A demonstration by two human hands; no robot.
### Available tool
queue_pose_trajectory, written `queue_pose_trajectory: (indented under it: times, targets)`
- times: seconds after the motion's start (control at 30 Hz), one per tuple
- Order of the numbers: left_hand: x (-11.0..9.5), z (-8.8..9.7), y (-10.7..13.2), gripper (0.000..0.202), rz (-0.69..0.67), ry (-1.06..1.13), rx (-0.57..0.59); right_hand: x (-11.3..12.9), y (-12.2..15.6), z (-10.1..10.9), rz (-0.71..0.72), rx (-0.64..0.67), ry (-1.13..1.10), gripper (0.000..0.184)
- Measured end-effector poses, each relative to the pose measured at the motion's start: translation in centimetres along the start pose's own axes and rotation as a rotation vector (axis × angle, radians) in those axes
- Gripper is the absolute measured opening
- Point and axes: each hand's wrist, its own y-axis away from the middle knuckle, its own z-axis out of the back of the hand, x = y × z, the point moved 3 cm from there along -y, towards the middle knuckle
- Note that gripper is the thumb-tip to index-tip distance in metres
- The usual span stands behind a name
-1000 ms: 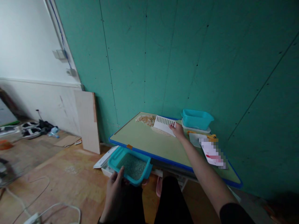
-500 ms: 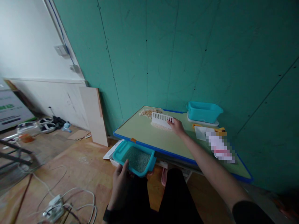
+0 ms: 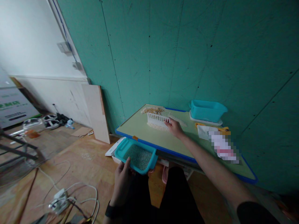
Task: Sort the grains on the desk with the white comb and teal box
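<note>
My left hand (image 3: 122,177) grips the near side of a turquoise plastic box (image 3: 153,162), thumb over its rim, just off the table's front edge. Grey-looking grains (image 3: 139,156) lie in this box. Over the table, my right hand (image 3: 174,126) is closed on the end of a white slotted plastic panel (image 3: 155,119), which stands on its long edge. Pale grains (image 3: 157,126) lie in a line along the panel's near side. Behind it are a heap of brownish grains (image 3: 153,110) and a thin pale scatter (image 3: 179,119).
The green table (image 3: 168,141) has a blue edge. At its right stand a turquoise bin (image 3: 207,111) on a white lid, a yellow-handled item (image 3: 225,128) and a blurred-out packet (image 3: 223,147). A board (image 3: 94,113) leans on the wall. A power strip with cables (image 3: 58,200) lies on the floor.
My right hand has moved the white panel left across the table, and the pale scatter behind it now shows. The left hand still holds the box by the table edge. The view has shifted slightly.
</note>
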Motion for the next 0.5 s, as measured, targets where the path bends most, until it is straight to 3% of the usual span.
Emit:
queue_pose_trajectory:
  times: [0.27, 0.5]
  targets:
    - [0.0, 0.0, 0.0, 0.052, 0.011, 0.027, -0.003, -1.1, -0.8, 5.9, -0.172, -0.170, 0.100, 0.022]
    - [-0.2, -0.5, 0.5, 0.049, -0.014, 0.056, -0.008, -1.3, 6.3, 11.5, -0.224, -0.264, 0.372, 0.030]
